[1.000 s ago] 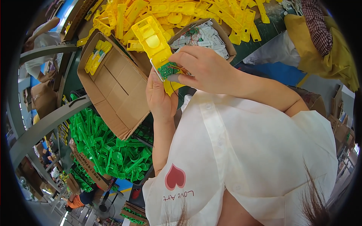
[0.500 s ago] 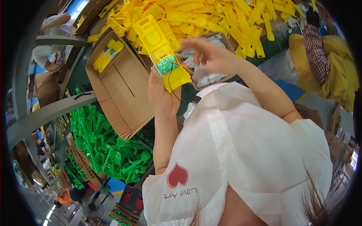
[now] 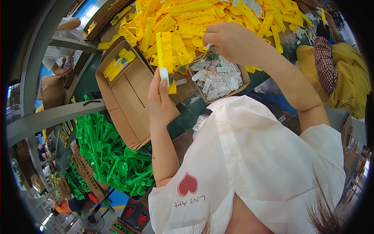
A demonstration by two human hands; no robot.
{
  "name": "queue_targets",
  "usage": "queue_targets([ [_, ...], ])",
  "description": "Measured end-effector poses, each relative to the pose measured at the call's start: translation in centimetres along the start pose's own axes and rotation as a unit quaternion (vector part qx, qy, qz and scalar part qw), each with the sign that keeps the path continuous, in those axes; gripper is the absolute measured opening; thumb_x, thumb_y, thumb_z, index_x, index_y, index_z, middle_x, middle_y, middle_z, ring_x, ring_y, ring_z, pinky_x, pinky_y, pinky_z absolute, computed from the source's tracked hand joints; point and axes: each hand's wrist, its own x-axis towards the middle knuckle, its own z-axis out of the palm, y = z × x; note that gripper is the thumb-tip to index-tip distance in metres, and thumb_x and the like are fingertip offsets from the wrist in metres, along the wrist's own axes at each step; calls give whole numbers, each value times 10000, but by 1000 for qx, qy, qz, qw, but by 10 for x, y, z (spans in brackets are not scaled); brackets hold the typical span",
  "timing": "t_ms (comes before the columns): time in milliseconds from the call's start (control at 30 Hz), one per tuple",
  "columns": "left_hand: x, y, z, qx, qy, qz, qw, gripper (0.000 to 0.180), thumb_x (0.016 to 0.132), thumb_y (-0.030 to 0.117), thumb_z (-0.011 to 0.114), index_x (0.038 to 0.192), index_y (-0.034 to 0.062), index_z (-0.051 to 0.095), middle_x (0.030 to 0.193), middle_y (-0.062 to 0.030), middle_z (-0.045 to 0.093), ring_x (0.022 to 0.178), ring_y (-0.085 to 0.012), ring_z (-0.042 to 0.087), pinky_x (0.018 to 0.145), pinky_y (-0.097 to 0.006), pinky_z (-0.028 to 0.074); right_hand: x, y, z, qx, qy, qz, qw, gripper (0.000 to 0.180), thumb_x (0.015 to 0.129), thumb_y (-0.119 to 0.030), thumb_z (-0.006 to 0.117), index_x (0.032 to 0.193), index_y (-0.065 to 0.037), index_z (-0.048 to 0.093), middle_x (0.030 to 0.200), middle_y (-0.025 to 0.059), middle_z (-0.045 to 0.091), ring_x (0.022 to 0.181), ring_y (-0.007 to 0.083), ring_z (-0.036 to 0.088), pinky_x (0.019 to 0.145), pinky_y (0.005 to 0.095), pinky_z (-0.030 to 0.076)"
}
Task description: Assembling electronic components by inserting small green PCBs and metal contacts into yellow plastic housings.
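Observation:
My left hand (image 3: 159, 102) is closed around the lower end of a yellow plastic housing (image 3: 165, 48), which is turned nearly edge-on. A white oval piece (image 3: 164, 74) sits along its side by my thumb. Part of a green circuit board (image 3: 170, 79) shows behind that piece, and thin wires (image 3: 190, 62) run from the housing toward the right. My right hand (image 3: 230, 42) is raised over the yellow pile, its fingertips pinching a small pale part (image 3: 209, 46) near the end of the wires. The part's exact kind is too small to tell.
Left of the housing stands an open cardboard box (image 3: 126, 91) with yellow assemblies inside. A smaller box (image 3: 245, 77) holds white pieces. Yellow housings (image 3: 194, 19) heap at the back; green plastic parts (image 3: 117, 158) fill the left. A co-worker's checked sleeve (image 3: 326, 64) is at right.
The yellow housing has turned from showing its board side to nearly edge-on. My right hand has moved up and right and now pinches a small part, with the wires stretched between my hands.

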Motion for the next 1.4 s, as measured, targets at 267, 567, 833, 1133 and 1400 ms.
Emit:
queue_targets([
  [267,-16,-9,-1,-335,-127,-180,916,425,909,301,342,1163,-31,416,966,-130,557,788,-194,571,678,-289,470,0,-10,9,63,87,-45,993,221,667,-47,574,888,-55,555,876,72,545,800,239,542,661,319,451],
  [567,-29,-1,12,-392,-173,-189,883,421,907,291,347,1175,-28,405,951,-134,557,745,-195,567,641,-290,474,-2,-3,44,243,98,27,965,363,749,16,527,1104,-61,514,1044,102,531,864,212,558,714,277,468],
  [833,-33,-8,14,-561,-191,-229,773,406,905,285,358,1138,-42,415,961,-165,557,768,-236,582,677,-318,481,-19,7,50,344,57,97,932,416,755,25,526,1160,-51,463,1129,96,491,928,181,517,752,262,440],
  [1133,-35,-13,23,-577,-199,-209,764,433,897,319,364,1141,-36,404,994,-169,539,801,-241,565,701,-332,465,-26,-22,78,673,-16,233,702,212,806,-80,554,1000,6,561,844,41,612,747,84,563,666,212,458],
  [1400,-37,-17,28,-581,-177,-191,771,432,897,318,366,1133,-41,407,999,-166,535,817,-233,559,708,-329,459,-30,-39,100,793,58,211,568,236,817,-81,538,1035,12,535,948,74,590,840,130,567,731,239,458],
])
